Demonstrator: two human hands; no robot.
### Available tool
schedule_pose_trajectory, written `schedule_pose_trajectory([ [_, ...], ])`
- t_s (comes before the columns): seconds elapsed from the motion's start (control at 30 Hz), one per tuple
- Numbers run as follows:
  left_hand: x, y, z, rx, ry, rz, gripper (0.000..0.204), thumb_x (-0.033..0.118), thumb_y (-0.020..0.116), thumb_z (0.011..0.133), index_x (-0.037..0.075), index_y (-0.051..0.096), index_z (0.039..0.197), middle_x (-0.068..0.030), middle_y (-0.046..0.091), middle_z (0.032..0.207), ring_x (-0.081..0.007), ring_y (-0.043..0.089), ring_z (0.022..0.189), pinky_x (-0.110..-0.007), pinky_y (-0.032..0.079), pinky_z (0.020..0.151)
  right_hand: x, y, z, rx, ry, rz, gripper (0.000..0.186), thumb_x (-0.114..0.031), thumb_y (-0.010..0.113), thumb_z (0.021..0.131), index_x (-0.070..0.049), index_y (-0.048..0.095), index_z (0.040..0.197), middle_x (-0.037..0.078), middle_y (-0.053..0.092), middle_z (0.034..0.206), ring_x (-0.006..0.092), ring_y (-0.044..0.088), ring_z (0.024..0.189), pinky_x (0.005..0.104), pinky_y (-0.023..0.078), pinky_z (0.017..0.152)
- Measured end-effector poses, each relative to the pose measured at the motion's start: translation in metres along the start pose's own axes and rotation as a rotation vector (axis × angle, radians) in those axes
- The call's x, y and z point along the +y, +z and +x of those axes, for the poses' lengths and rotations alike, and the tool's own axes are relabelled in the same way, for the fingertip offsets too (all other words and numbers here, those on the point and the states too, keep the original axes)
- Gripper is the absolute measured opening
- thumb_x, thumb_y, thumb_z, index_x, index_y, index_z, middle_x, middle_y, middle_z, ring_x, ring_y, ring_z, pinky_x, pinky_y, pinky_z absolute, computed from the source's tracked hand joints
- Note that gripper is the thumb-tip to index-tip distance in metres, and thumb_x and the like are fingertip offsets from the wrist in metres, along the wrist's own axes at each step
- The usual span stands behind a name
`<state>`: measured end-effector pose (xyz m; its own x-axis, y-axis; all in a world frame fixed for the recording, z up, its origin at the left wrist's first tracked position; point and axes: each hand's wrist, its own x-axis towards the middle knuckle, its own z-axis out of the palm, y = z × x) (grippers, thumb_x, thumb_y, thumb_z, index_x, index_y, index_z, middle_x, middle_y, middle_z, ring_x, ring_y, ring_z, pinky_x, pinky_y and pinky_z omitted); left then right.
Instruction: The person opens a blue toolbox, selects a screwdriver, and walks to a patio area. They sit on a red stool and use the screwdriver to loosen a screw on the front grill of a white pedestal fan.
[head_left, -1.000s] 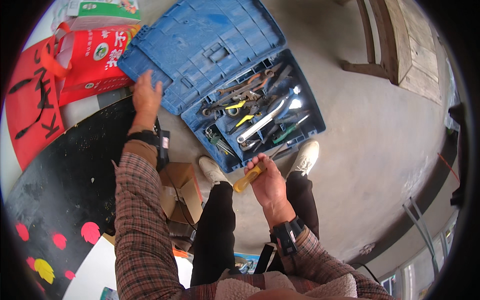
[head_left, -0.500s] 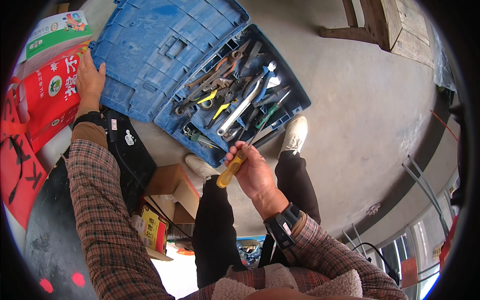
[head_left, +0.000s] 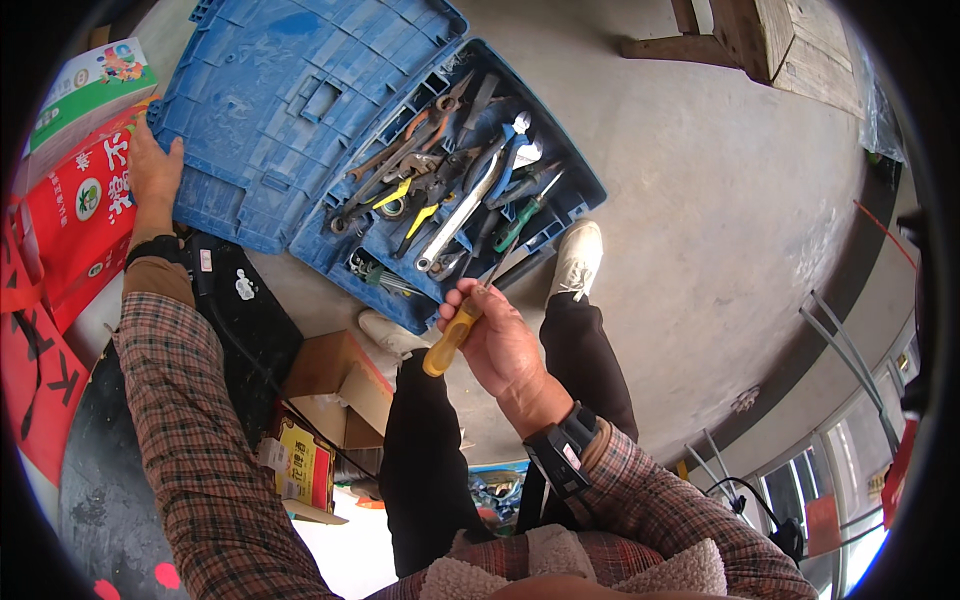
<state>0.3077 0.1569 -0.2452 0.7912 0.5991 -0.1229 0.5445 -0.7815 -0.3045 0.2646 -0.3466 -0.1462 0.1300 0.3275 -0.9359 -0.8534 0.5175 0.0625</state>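
Head view, right hand: palm turned up, fingers and thumb curled closed around a screwdriver, so yeah, this hand (head_left: 500, 350) has a proper hold on it.
Yellow screwdriver: the handle (head_left: 447, 345) sticks out of the fist toward the lower left, and the thin shaft runs up toward the toolbox. Can't tell if the tip touches anything.
Left hand: up by the lid's outer edge, right next to the red bag. This hand (head_left: 155, 170) has its thumb apart from the fingers, but honestly can't tell if it's gripping the lid or just resting there.
Blue toolbox: the box (head_left: 400, 312) sits on the floor (head_left: 690, 270), wide open, with its dusty lid (head_left: 270, 110) laid out to the left.
Stuff inside: a long silver tool (head_left: 460, 220) lying at a slant, a green screwdriver (head_left: 517, 225) to its right, and a yellow-and-black tool (head_left: 420, 225) to its left, plus a jumble of other metal bits.
Red bag: the bag (head_left: 85, 200) is past the left hand, with a green-and-white box (head_left: 95, 95) just beyond it.
Feet: white shoes, the right shoe (head_left: 577, 260) just beside the toolbox, the left shoe (head_left: 388, 333) near its lower corner.
Cardboard box: the open box (head_left: 335, 375) is left of the left leg.
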Motion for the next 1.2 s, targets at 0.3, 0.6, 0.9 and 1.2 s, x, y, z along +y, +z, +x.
schedule_pose_trajectory([
  [0.3, 0.040, -0.028, -0.026, 0.097, 0.053, 0.021, 0.063, 0.025, 0.065, 0.087, 0.010, 0.039, 0.142, -0.0175, 0.048, 0.139, -0.0339, 0.048, 0.125, -0.043, 0.041, 0.103, -0.006, -0.003, -0.004, -0.014, 0.002, -0.007, 0.019, -0.023, 0.048, 0.100, -0.006, 0.054, 0.107, 0.006, 0.060, 0.096, 0.0200, 0.060, 0.090, 0.0366, 0.048, 0.088],
  [0.6, 0.097, -0.127, -0.303, -0.289, 0.313, -0.575, 0.033, 0.017, 0.068, 0.085, 0.009, 0.046, 0.062, -0.0134, 0.047, 0.063, -0.0332, 0.049, 0.060, -0.044, 0.040, 0.056, -0.033, -0.010, -0.037, -0.108, 0.011, 0.080, 0.017, -0.022, 0.050, 0.098, -0.007, 0.054, 0.106, 0.007, 0.060, 0.094, 0.0205, 0.059, 0.089, 0.0378, 0.048, 0.087],
  [0.9, 0.001, -0.426, -0.479, -0.527, -0.231, -0.739, 0.023, 0.002, 0.060, 0.087, 0.002, 0.062, 0.110, -0.0106, 0.065, 0.099, -0.0200, 0.063, 0.081, -0.030, 0.051, 0.072, -0.199, -0.041, -0.247, -0.024, -0.205, -0.156, 0.014, -0.019, 0.053, 0.096, -0.006, 0.054, 0.101, 0.007, 0.057, 0.089, 0.0222, 0.058, 0.082, 0.0375, 0.050, 0.078],
  [1.2, 0.065, -0.645, -0.412, -0.146, -0.164, -1.509, 0.013, -0.009, 0.051, 0.087, 0.002, 0.056, 0.091, -0.0075, 0.060, 0.080, -0.0110, 0.058, 0.072, -0.023, 0.049, 0.067, -0.259, -0.109, -0.474, 0.047, -0.382, -0.264, 0.013, -0.019, 0.053, 0.094, -0.007, 0.053, 0.096, 0.006, 0.055, 0.089, 0.0211, 0.055, 0.082, 0.0356, 0.047, 0.078],
])
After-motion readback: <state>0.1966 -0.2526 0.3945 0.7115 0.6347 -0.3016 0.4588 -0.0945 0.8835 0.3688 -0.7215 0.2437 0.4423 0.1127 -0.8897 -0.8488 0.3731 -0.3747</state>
